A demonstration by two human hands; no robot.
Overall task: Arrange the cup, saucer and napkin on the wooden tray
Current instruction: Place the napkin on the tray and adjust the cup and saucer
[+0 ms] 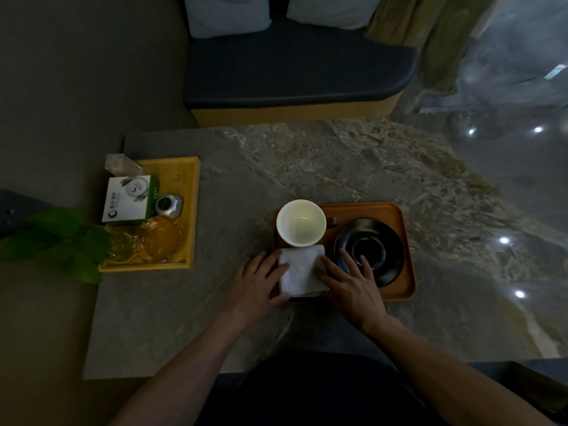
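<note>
Two bare forearms reaching up from the bottom edge toward a stone-patterned table [215, 302]. Left hand [258, 284] lying flat, fingers spread and relaxed, fingertips resting on the left edge of a folded white napkin [299, 272]. Right hand [350, 279] likewise open and flat, thumb side touching the napkin's right edge, fingers reaching over the near rim of a black saucer [370, 252]. Neither hand clenched or gripping; both pressing or smoothing, as far as can be judged.

Napkin lying at the near-left corner of a brown wooden tray [402, 290], squared roughly to the tray's edges. White cup [300, 222] standing upright and empty just behind the napkin, at the far-left of the tray, slightly overhanging its left rim. Saucer filling the right half of the tray, with a raised dark ring at its centre; hard to tell in the dim light whether upright or turned over. Small blue shape near the right fingers, too hidden to identify.

All three items already on the tray. Cup apart from the saucer, so possibly one step left: setting the cup on the saucer, plus a last straightening of the napkin.

Well to the left, a separate yellow tray [192, 210] holding a white box [127, 199], glass dishes and a small silver object, with green leaves [61, 241] beside it.
</note>
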